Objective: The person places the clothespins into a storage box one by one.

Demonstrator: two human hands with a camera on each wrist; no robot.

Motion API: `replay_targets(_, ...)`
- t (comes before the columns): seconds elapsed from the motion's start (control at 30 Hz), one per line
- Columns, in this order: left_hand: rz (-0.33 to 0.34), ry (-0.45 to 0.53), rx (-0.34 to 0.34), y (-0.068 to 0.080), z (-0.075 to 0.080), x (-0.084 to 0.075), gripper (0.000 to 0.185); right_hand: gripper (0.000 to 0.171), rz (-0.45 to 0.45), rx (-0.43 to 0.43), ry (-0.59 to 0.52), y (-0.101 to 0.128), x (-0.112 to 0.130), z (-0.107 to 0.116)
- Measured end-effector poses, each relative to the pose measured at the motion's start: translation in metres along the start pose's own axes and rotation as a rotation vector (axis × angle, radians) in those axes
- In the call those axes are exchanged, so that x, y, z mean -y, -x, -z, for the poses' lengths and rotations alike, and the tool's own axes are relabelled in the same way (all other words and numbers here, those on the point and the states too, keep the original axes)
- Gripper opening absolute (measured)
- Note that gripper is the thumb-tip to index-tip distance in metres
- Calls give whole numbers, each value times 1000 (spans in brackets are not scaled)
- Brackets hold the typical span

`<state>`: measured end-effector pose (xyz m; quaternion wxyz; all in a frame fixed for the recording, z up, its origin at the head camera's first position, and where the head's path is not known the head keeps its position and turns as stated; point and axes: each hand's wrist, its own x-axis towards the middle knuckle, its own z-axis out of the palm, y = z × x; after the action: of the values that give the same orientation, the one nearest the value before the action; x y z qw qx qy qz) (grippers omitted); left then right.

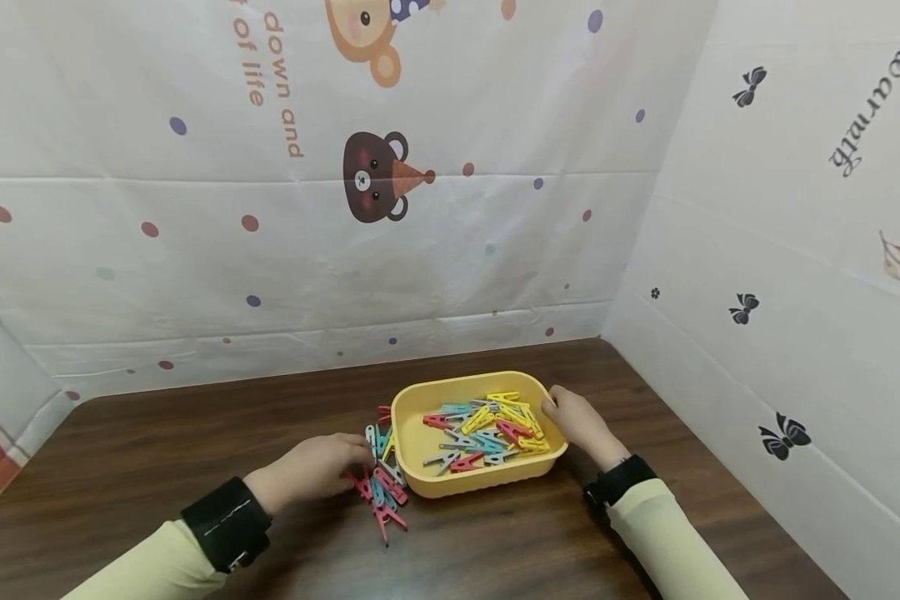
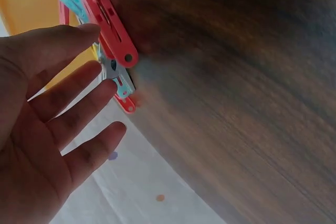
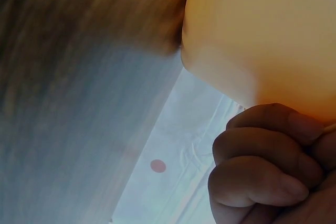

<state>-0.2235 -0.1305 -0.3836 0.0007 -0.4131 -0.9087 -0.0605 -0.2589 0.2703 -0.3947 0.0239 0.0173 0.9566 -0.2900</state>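
A yellow plastic basket (image 1: 474, 482) stands on the table, holding red, blue, yellow and grey clothespins (image 1: 487, 429). My right hand (image 1: 581, 423) grips its right end; in the right wrist view the fingers (image 3: 262, 182) are curled against the basket wall (image 3: 273, 40). Left of the basket lies a loose pile of clothespins (image 1: 390, 483), mostly red and blue. Over this pile my left hand (image 1: 318, 468) reaches in with its fingers loosely extended. In the left wrist view its thumb overlaps a red clothespin (image 2: 107, 22); whether it touches is unclear.
The dark wooden table (image 1: 217, 442) meets a printed white sheet (image 1: 195, 275) at the back. A second white sheet (image 1: 712, 250) rises along the right edge. A red clothespin (image 1: 384, 533) juts from the pile's near side.
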Motion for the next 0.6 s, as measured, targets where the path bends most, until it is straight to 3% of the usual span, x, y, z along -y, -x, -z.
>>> replay_targets(0.43, -61, -89, -71, 1, -9, 0, 15, 23, -4, -1, -3, 0, 2, 0)
replay_targets(0.6, -73, -97, -70, 2, -7, 1, 16, 23, -3, -1, -11, 0, 3, 1)
